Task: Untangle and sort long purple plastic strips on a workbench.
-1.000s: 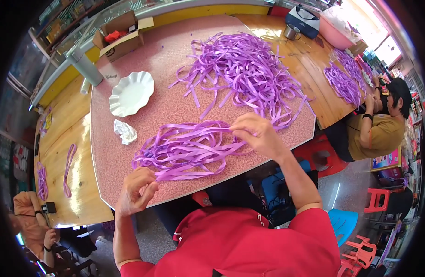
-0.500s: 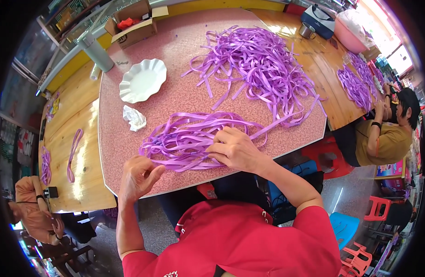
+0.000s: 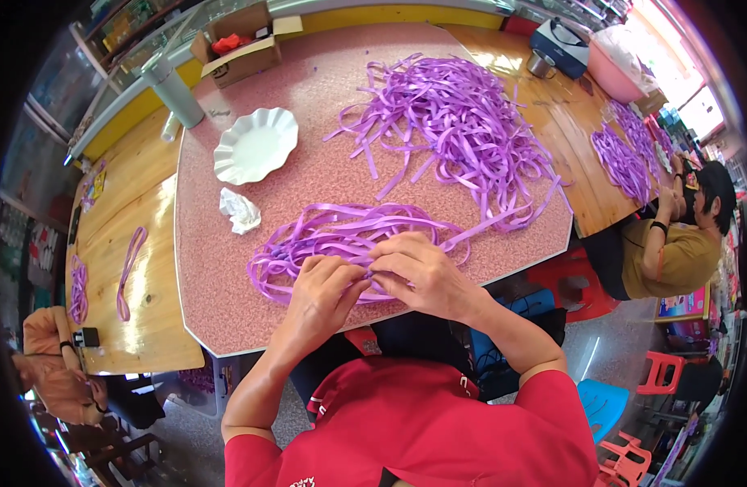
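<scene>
Close to the table's front edge lies a bundle of looped purple ribbons [image 3: 308,235]. My left hand [image 3: 321,292] and my right hand [image 3: 418,272] meet over the near side of this bundle. Both hands are closed, fingertips pinching a purple ribbon [image 3: 369,276] between them, where a darker purple bit shows. A larger tangled pile of purple ribbons [image 3: 463,122] sits at the far right of the pink speckled table [image 3: 219,300]. One strand runs from that pile toward the near bundle.
A white scalloped dish [image 3: 256,146], a crumpled tissue [image 3: 240,211], a grey-green bottle [image 3: 172,93] and an open cardboard box [image 3: 242,61] stand at the left and back. People sit at wooden tables on both sides, with purple ribbons on the right one [image 3: 621,158].
My left hand has come right and inward from the bundle's left side and now meets the right hand at the ribbon. The right hand stays nearly in place. The view has shifted slightly.
</scene>
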Available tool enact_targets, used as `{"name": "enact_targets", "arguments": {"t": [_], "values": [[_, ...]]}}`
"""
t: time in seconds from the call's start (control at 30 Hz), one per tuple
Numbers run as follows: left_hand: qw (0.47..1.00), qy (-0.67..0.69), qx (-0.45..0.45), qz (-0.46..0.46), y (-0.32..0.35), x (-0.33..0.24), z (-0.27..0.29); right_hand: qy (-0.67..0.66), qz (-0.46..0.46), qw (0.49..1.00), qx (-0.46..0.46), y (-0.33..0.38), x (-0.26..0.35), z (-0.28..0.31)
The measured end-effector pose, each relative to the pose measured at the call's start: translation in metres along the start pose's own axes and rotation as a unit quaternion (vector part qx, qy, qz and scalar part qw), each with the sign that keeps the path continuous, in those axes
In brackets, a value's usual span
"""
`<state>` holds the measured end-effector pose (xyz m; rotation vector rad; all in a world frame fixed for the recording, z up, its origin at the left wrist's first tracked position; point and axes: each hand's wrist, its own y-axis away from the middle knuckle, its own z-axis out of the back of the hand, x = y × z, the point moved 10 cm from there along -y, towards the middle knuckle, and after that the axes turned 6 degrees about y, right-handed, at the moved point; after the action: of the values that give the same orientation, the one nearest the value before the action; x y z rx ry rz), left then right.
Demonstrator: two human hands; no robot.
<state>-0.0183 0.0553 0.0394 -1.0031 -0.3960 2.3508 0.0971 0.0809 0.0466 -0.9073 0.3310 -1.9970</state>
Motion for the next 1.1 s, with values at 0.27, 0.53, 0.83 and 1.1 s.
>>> {"name": "enact_targets", "arguments": {"t": [0.27,0.53,0.83,1.1], "values": [[0.906,0.369,0.086,0.19,0.009,0.022,-0.022,-0.114,0.014,0.993,0.014,0.0,0.018,0.01],[0.831,0.453,0.145,0.289,0.022,0.02,-0.032,-0.112,0.025,0.993,0.032,-0.001,0.025,0.016],[0.865,0.386,0.185,0.26,0.038,0.04,0.0,-0.076,0.01,0.997,0.013,0.007,0.005,0.045],[0.85,0.416,-0.082,0.313,0.1,0.137,0.096,-0.069,-0.156,0.985,0.022,0.041,-0.069,0.066]]}}
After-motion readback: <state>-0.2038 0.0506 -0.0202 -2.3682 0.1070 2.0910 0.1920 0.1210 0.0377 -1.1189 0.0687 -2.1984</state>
